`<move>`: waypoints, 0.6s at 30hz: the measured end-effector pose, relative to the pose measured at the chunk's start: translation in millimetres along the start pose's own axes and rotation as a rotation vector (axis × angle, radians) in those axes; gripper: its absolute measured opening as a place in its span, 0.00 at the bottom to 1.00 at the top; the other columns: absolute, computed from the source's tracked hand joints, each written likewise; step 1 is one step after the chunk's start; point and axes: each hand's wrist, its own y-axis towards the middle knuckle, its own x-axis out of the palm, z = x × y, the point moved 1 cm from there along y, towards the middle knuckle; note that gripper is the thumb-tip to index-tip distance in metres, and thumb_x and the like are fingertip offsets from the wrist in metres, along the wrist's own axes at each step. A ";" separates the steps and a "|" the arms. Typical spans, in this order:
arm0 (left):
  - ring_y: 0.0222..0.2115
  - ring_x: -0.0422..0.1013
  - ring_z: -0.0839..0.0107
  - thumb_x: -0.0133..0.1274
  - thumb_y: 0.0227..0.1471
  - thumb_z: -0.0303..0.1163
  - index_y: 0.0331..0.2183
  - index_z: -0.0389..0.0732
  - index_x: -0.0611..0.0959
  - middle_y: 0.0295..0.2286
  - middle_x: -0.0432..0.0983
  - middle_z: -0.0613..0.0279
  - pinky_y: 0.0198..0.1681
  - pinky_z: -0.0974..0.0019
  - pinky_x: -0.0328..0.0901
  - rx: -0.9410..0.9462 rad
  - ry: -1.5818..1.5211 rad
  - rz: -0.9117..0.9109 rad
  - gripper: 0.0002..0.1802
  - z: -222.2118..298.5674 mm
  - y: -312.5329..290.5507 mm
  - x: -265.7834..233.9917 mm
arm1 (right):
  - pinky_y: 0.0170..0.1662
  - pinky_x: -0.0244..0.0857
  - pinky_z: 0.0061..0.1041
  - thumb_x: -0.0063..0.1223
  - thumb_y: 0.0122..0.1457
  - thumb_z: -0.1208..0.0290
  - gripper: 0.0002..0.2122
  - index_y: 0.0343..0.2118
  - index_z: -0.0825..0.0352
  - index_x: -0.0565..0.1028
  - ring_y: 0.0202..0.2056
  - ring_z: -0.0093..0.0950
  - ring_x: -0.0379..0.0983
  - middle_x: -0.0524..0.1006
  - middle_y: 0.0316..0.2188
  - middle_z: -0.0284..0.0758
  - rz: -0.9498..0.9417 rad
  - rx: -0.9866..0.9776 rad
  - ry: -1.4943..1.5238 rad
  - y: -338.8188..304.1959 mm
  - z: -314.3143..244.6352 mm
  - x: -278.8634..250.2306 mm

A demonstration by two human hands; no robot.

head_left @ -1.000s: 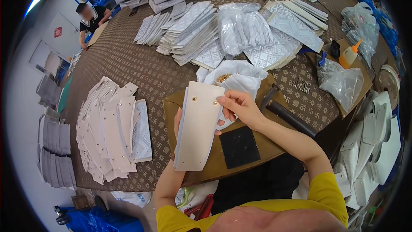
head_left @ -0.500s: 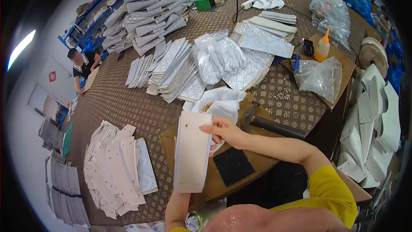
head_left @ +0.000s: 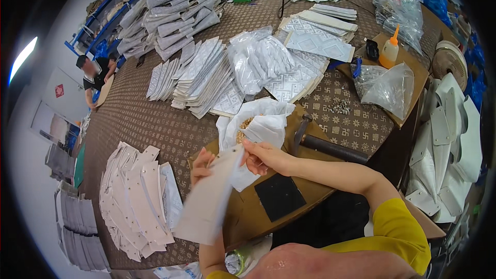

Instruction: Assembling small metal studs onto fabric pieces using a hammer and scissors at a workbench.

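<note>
A pale cream rectangular panel (head_left: 209, 196) is held tilted over the front of the table, its lower part blurred. My left hand (head_left: 201, 166) has its fingers curled at the panel's left edge. At the panel's top right corner, the thumb and fingers of my right hand (head_left: 266, 159) are pinched together. Just beyond my hands lies a white cloth bag (head_left: 271, 124), opened over small brass-coloured rivets (head_left: 243, 130). A black square pad (head_left: 280, 199) rests on the brown board (head_left: 248, 217) beneath my right forearm.
A hammer (head_left: 330, 149) lies right of my right hand. Studded cream panels (head_left: 137, 196) are piled at left; patterned panels (head_left: 201, 77) and a clear plastic bag (head_left: 261, 62) lie farther back. An orange-tipped bottle (head_left: 389, 50) stands at right. Another person (head_left: 98, 80) is at the far left.
The panel has swung from upright and facing me to tilted, its lower end moving left. My left hand has come into view at its left edge; my right hand stays near its top.
</note>
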 end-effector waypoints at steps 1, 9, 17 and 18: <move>0.58 0.69 0.57 0.49 0.70 0.45 0.54 0.48 0.75 0.52 0.74 0.55 0.64 0.47 0.64 -0.042 -0.110 0.020 0.17 -0.2 2.1 -7.6 | 0.22 0.56 0.17 0.49 0.72 0.51 0.18 0.36 0.63 0.78 0.18 0.16 0.64 0.70 0.17 0.25 -0.003 -0.013 -0.053 0.8 -0.2 -1.7; 0.43 0.74 0.68 0.51 0.69 0.44 0.47 0.44 0.78 0.41 0.78 0.63 0.49 0.59 0.70 -0.618 -0.633 0.651 0.15 -18.1 13.1 -37.7 | 0.26 0.60 0.17 0.50 0.73 0.60 0.13 0.37 0.64 0.80 0.21 0.15 0.66 0.72 0.20 0.26 0.282 -0.218 -0.235 21.7 -5.9 -27.3; 0.23 0.64 0.75 0.46 0.71 0.45 0.42 0.43 0.82 0.25 0.66 0.71 0.24 0.70 0.59 -0.721 -1.138 0.339 0.17 -13.9 6.7 -24.0 | 0.33 0.69 0.29 0.61 0.63 0.72 0.05 0.37 0.67 0.82 0.29 0.27 0.75 0.75 0.27 0.32 0.278 -0.648 -1.047 26.0 24.3 -28.5; 0.22 0.64 0.75 0.45 0.71 0.45 0.43 0.43 0.81 0.25 0.67 0.70 0.24 0.70 0.59 -0.736 -1.116 0.304 0.17 -11.9 5.9 -24.6 | 0.35 0.70 0.32 0.62 0.61 0.73 0.05 0.37 0.67 0.82 0.32 0.32 0.76 0.76 0.29 0.34 0.267 -0.703 -1.202 24.9 25.7 -25.2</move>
